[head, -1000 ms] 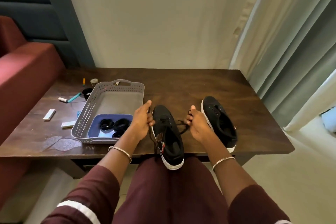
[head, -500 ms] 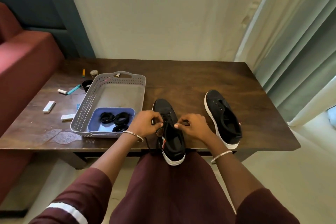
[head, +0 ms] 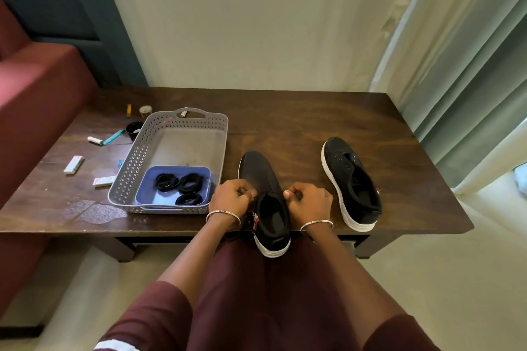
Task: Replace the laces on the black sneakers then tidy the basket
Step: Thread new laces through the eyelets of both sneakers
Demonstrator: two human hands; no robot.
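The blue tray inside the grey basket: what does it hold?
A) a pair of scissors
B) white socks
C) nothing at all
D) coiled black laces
D: three coils of black laces lie in the blue tray, at the near end of the basket.

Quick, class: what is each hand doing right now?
Left hand: fingers curled, pinching the near sneaker at its lacing edge.
Right hand: same, pinching its opposite edge.

A dark wooden table [head: 299,122] stands against the wall. A grey basket [head: 134,162] sits on its left half, with a teal pen [head: 113,137], a black cup [head: 134,129] and two white packs [head: 74,164] beside it. The right sneaker [head: 350,182] lies flat, and the near sneaker [head: 256,171] overhangs the front edge.
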